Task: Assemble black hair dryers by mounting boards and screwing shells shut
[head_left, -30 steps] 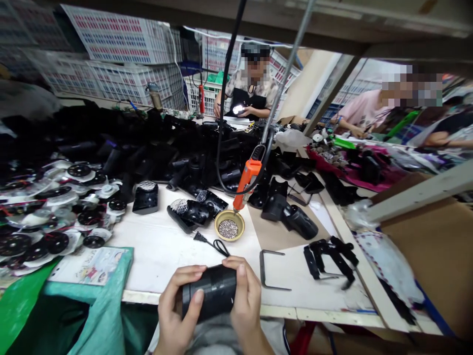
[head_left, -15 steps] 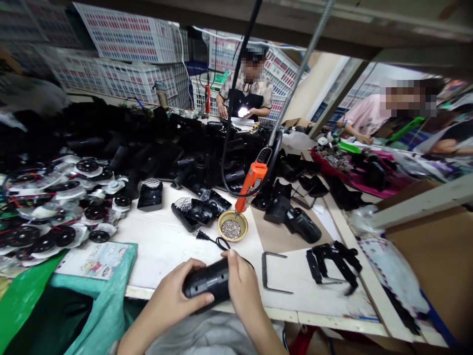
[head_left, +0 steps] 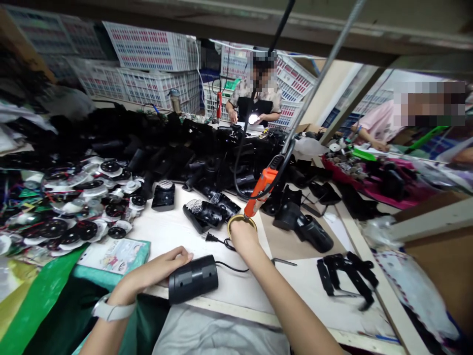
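The person's two hands work apart from each other. The left forearm slants up from the bottom left, a pale wristband (head_left: 114, 310) around it, and at the wrist the left hand (head_left: 168, 264) turns toward the right. It lies against the left end of a black cylinder (head_left: 194, 279), its digits stretched along the upper far side. Part of the hand is hidden behind the cylinder, so how firmly it grips cannot be told. The cylinder lies on its side, slightly tilted, at the near edge of the table (head_left: 162, 231), and a black cord (head_left: 234, 268) leaves its right end and passes toward the right forearm.

The right arm runs long and nearly straight from the lower right, diagonally forward and to the left. The right hand (head_left: 243, 234) dips down into a yellowish bowl (head_left: 229, 228), back of the hand upward; its fingers are out of sight, so whether they are spread or pinching something cannot be told. An orange electric screwdriver (head_left: 261, 191) hangs just beyond, its lower end beside that hand over the bowl. Near the bowl's left side lies a two-pin plug (head_left: 211, 237). Right of the forearm, a thin metal bracket (head_left: 286, 262) is partly covered.
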`<state>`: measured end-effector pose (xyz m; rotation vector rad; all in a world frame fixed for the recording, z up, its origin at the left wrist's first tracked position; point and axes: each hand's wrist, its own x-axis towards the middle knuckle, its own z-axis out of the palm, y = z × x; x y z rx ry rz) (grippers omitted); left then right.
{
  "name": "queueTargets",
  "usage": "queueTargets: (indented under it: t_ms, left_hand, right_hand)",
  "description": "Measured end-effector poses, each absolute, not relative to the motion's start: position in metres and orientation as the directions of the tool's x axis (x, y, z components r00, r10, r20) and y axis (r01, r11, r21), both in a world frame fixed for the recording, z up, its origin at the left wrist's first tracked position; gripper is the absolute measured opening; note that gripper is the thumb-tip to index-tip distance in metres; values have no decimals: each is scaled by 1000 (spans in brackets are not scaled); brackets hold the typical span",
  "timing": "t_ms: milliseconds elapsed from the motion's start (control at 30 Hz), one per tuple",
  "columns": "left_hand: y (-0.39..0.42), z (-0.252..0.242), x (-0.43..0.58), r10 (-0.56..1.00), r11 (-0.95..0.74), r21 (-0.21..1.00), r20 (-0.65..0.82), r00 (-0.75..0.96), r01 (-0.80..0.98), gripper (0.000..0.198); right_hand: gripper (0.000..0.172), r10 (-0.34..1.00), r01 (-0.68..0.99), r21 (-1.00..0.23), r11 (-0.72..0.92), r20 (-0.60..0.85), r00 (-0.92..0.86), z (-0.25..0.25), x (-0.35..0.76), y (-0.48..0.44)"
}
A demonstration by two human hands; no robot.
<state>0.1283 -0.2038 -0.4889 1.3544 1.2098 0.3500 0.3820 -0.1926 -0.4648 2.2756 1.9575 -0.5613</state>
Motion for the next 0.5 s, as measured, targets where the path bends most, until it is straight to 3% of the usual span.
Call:
queueTargets:
  t_ms: [233, 500]
  left_hand:
    - [-207, -487, 141, 754, 121, 866, -398, 523, 485, 42]
    - [-221, -485, 154, 876, -60, 884, -177, 450, 464, 32]
  right_hand:
    - [14, 931, 970, -158, -186, -344, 123, -470, 389, -190]
    - [14, 983, 883, -432, -184, -104, 154, -470, 404, -221]
